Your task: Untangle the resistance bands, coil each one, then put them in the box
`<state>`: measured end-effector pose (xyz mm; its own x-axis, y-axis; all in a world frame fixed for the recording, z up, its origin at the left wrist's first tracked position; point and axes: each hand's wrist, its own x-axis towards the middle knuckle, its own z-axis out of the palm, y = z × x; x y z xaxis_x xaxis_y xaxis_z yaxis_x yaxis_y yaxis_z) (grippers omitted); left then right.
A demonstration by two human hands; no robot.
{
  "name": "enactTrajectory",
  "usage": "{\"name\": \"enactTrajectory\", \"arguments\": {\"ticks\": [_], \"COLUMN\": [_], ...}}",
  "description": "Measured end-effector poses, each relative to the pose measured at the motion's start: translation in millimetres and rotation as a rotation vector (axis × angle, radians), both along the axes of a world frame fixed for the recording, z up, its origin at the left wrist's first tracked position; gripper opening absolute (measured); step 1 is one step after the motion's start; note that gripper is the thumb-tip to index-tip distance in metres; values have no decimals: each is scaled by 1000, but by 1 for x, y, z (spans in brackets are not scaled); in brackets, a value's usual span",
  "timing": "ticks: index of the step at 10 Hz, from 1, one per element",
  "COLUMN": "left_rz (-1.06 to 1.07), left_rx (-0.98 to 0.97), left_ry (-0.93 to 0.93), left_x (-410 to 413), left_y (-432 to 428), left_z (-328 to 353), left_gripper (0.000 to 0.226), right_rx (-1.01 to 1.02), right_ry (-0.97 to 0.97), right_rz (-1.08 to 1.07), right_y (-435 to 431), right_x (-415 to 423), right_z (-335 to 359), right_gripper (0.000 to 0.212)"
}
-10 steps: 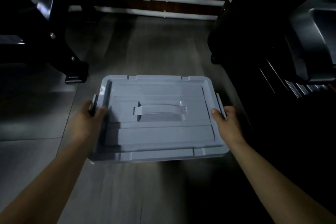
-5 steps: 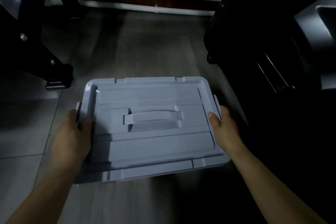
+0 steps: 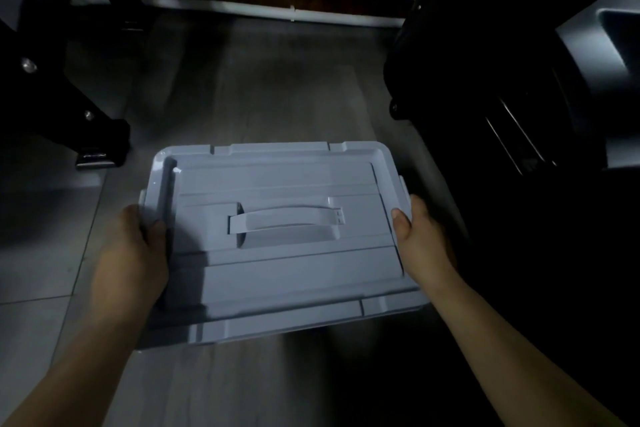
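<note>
Both hands, left [image 3: 130, 253] and right [image 3: 420, 239], grip the short ends of the lidded box [image 3: 277, 274], thumbs on top; I'd keep it level and set it flat on the floor [image 3: 277, 87].

Box [image 3: 277, 274]: pale grey-blue plastic, rectangular, lid on & closed. Flat carry handle [image 3: 285, 222] lies recessed in lid centre. Long side faces the viewer, tilted slightly, above grey floor. No bands visible.
</note>
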<state>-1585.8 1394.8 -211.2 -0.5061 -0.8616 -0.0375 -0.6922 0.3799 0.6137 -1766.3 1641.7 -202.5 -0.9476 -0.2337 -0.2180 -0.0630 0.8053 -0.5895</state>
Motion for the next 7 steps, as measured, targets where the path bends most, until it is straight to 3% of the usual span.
{"name": "enactTrajectory", "arguments": {"ticks": [4, 6, 7], "left_rz": [-81, -67, 5], "left_rx": [45, 115, 52], "left_ry": [25, 90, 262], "left_x": [10, 29, 37], "left_y": [13, 15, 15], "left_z": [19, 9, 19], "left_gripper": [24, 22, 45], "right_rx": [-50, -6, -120], "right_ry": [119, 35, 176], "right_rz": [21, 99, 93], "right_y": [7, 9, 6], "right_x": [16, 23, 22], "right_z": [11, 8, 16], "right_gripper": [54, 58, 51]}}
